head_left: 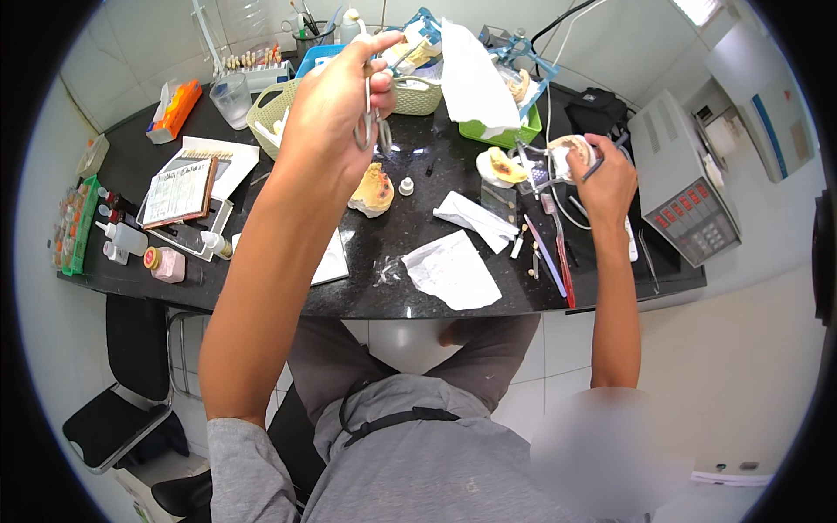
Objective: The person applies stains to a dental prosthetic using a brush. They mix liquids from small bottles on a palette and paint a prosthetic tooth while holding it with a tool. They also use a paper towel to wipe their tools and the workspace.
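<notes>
- Over the black worktop (384, 235), toward the back, my left hand (338, 105) is raised; fingers curled closed on a ring-handled metal instrument (370, 122), rings hanging low by the palm; its tip too small to tell
- At right of the worktop, my right hand (608, 179) has a narrow grip on a pale dental cast (569, 155); thumb on its near side; dark slim tool (592, 169) tucked along the fingers
- Cast sits at a metal frame (540, 172); second cast with yellow part (504, 166) just left of it
- Behind, green basket (488, 133) with white sheet (475, 78) draped at its front; beige basket (417, 98) near my left hand
- Below my left hand, brownish cast (373, 190) on the worktop; small white bottle (406, 186) just beside it
- Nearer me, folded paper (475, 220) and flat torn paper (453, 270); red-handled brush (562, 253) and purple stick (546, 254) side by side, below the metal frame
- Far left, notebook (177, 193); orange box (177, 109); drinking glass (231, 103)
</notes>
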